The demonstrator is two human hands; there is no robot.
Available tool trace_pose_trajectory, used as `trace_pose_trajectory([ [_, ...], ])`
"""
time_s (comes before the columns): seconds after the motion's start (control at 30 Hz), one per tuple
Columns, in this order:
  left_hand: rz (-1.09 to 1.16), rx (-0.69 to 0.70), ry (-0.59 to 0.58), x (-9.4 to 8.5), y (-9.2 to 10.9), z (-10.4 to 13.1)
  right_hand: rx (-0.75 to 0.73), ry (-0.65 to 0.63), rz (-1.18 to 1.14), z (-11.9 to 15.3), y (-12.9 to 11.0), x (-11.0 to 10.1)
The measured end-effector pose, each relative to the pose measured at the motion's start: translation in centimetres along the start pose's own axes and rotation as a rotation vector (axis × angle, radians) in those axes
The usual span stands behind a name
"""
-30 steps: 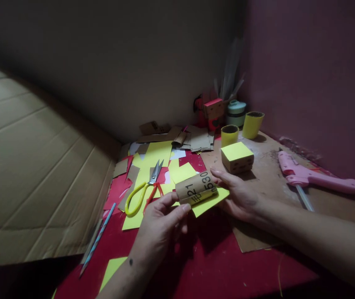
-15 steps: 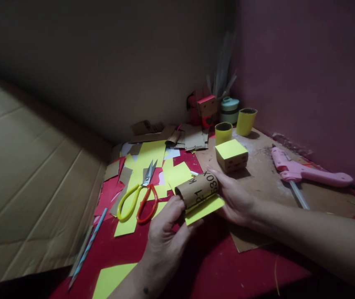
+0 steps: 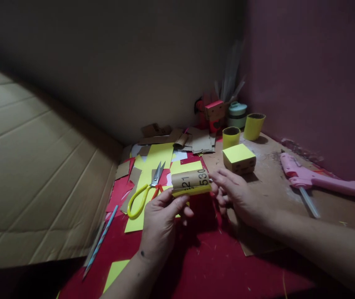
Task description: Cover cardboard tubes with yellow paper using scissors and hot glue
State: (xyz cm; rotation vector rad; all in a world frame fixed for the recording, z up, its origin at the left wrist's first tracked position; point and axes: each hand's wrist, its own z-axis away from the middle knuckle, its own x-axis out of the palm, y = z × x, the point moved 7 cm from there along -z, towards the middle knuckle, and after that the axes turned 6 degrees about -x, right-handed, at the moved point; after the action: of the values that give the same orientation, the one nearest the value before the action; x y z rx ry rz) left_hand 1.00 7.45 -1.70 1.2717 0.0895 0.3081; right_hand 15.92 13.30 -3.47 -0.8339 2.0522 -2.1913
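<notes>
A short brown cardboard tube [image 3: 191, 180] with printed black letters lies level between my hands, a yellow paper strip [image 3: 193, 191] along its lower side. My left hand [image 3: 166, 211] pinches the tube's left end with thumb and fingers. At the right end, the bent fingers of my right hand [image 3: 230, 193] close on the tube's edge; a tiny white spot shows there, too small to name. Scissors [image 3: 140, 203] with one yellow and one red handle rest just left of the tube, the red handle partly hidden behind my left hand.
A small cardboard box [image 3: 239, 160] with a yellow top and two yellow tubes [image 3: 254, 126] stand beyond my right hand. A pink glue gun [image 3: 320, 178] lies at right. Yellow paper [image 3: 161, 155], scraps and a striped pencil [image 3: 101, 241] lie left; a big cardboard panel [image 3: 34, 174] leans there.
The tube has turned to lie more level, and the yellow strip now shows as a narrow band beneath it. My right hand has drawn back to the tube's end. The view has shifted slightly.
</notes>
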Motion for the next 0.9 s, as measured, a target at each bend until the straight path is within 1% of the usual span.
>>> trace_pose_trajectory([
  [0.13, 0.009, 0.044, -0.005, 0.0, 0.8, -0.1, -0.162, 0.067, 0.149, 0.3, -1.7, -0.6],
  [0.2, 0.010, 0.077, -0.014, 0.1, 1.2, -0.1, -0.289, 0.104, 0.237, 0.6, -2.7, -0.8],
  [0.27, 0.010, 0.097, -0.036, 0.3, 1.3, -0.3, -0.399, 0.100, 0.325, 0.9, -3.3, -0.6],
  [0.3, 0.008, 0.103, -0.050, 0.4, 1.3, -0.3, -0.411, 0.079, 0.337, 0.9, -3.3, -0.5],
  [0.33, 0.006, 0.108, -0.062, 0.4, 1.3, -0.4, -0.393, 0.056, 0.319, 0.9, -3.1, -0.3],
  [0.4, 0.000, 0.107, -0.084, 0.6, 1.2, -0.5, -0.299, 0.024, 0.206, 0.6, -2.4, -0.2],
  [0.47, 0.000, 0.082, -0.117, 0.9, 1.0, -0.6, -0.221, 0.016, 0.105, 0.4, -2.2, -0.1],
  [0.5, 0.001, 0.059, -0.140, 1.1, 0.9, -0.5, -0.207, 0.020, 0.081, 0.4, -2.3, 0.0],
  [0.6, -0.028, 0.014, -0.194, 1.8, 0.6, -0.5, -0.189, 0.039, 0.040, 0.3, -3.0, 0.0],
  [0.7, -0.057, 0.041, -0.177, 2.1, 0.8, -0.8, -0.172, 0.063, 0.001, 0.2, -3.2, -0.2],
  [0.77, -0.037, 0.042, -0.180, 2.3, 0.8, -1.1, -0.175, 0.081, -0.006, 0.1, -3.2, -0.4],
  [0.9, 0.050, -0.026, -0.243, 3.1, 0.5, -1.4, -0.266, 0.083, 0.011, -0.1, -3.3, -0.6],
])
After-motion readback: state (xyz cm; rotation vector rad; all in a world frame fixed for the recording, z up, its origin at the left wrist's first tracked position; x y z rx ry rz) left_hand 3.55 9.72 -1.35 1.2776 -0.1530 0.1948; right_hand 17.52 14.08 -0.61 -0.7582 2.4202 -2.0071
